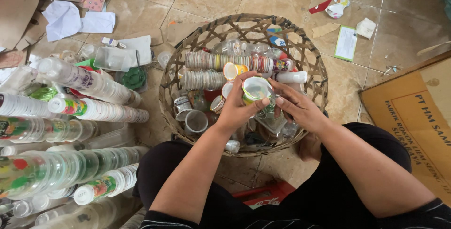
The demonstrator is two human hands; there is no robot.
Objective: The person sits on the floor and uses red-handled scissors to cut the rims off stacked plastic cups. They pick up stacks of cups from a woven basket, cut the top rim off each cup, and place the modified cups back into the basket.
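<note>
Holding a small thin-walled plastic cup with a green-and-yellow printed sleeve (256, 90), light and easily crushed, above the woven bamboo basket (310, 57), left hand (237, 109) wrapping its side, right hand (296, 106) pinching its right rim.

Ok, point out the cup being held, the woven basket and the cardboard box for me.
Plastic cup (256, 89), head view: on its open mouth, held between both hands.
Woven basket (244, 22), head view: on the far rim.
Cardboard box (413, 116), head view: on its printed top face, at the right.
</note>
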